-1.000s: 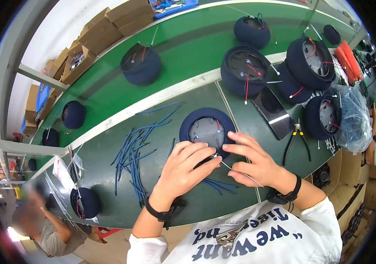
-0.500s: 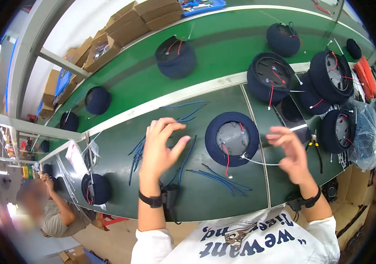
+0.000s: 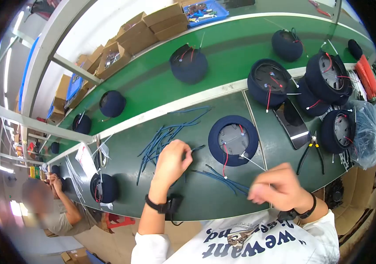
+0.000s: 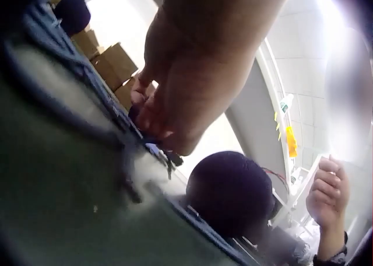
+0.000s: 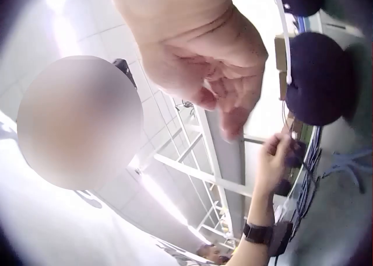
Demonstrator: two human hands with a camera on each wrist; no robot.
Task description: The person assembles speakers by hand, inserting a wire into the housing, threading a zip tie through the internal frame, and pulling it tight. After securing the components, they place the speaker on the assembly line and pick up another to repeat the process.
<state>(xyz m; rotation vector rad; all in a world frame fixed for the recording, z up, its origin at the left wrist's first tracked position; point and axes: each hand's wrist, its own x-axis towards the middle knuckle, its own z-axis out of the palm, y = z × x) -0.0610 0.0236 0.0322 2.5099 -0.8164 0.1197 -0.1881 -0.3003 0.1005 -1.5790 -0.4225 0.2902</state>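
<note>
My left hand (image 3: 170, 163) is over the pile of thin blue tubes (image 3: 147, 152), pinching one blue tube (image 3: 199, 148) whose end sticks out past the fingertips. To its right on the dark green table lies a navy, fabric-covered round piece (image 3: 214, 143), its grey plastic inside (image 3: 234, 140) facing up. A red wire (image 3: 226, 160) with a white plug hangs over its rim, and a white cable tie (image 3: 255, 163) sticks out from it. Nearer me, my right hand (image 3: 280, 187) hangs in the air with loosely curled fingers and holds nothing, beside several blue tubes (image 3: 223, 179).
A black phone (image 3: 291, 123) and yellow-and-black pliers (image 3: 312, 152) lie to the right, with more navy round pieces (image 3: 269, 81) and a clear plastic bag (image 3: 366, 138). Others stand on the green belt (image 3: 152, 94) behind. Another person (image 3: 60, 207) sits at the far left.
Both hands have left the round piece and its cable tie. The left hand went left to the tubes and now pinches one. The right hand drew back towards me. The wire's plug now hangs outside the rim.
</note>
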